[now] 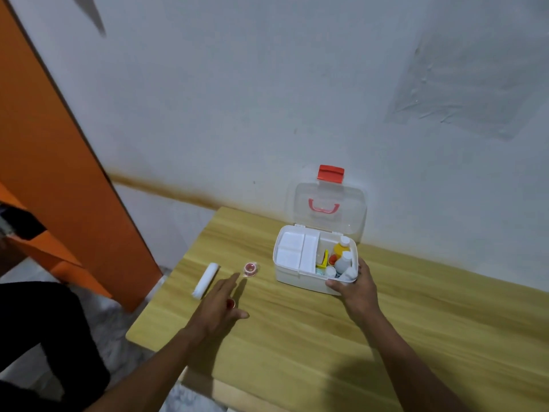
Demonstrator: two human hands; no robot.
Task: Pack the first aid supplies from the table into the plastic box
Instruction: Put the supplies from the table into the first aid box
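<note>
White plastic box mostly full; white gauze roll, small red tape spool remain. My left hand fingers straight, right hand gripping box.

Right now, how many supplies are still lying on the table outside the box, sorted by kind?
White bandage roll: 1
Small red round items: 2, a clear-cased red roll and a red piece partly hidden by the left hand
Total: 3
</note>
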